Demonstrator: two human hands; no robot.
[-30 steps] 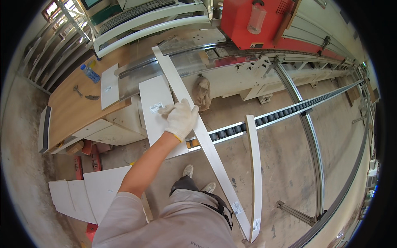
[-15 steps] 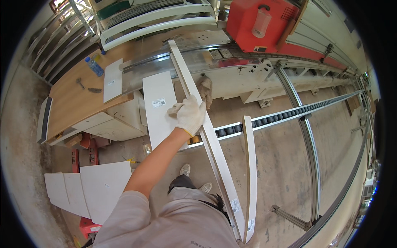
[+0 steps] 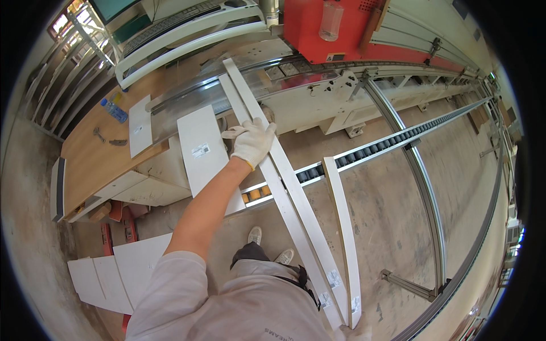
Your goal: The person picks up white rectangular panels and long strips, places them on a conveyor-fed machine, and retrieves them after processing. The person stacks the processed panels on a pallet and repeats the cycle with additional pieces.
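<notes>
My left hand [image 3: 253, 142], in a white work glove, lies over two long white board strips at their far part. Its fingers are closed over the right strip [image 3: 296, 196], and the thumb sticks out to the left. The left strip [image 3: 287, 213] runs close beside it with a narrow gap between. At the lower edge, part of my gloved right hand [image 3: 355, 333] shows by the strips' near ends; its fingers are hidden. A third, shorter white strip [image 3: 339, 221] stands just right of the pair, its near end next to theirs.
The strips cross a roller rail [image 3: 375, 149]. A wide white panel [image 3: 200, 133] lies left of my left hand. Farther left is a wooden worktop [image 3: 85, 153] with a bottle [image 3: 115, 111] and tools. A red machine [image 3: 307, 34] stands behind; metal frame bars [image 3: 424, 184] stand at right.
The two long strips, earlier nearly overlapping, now lie apart with a gap showing. My left hand stays on them. More of my right hand shows, and the whole view has shifted.
</notes>
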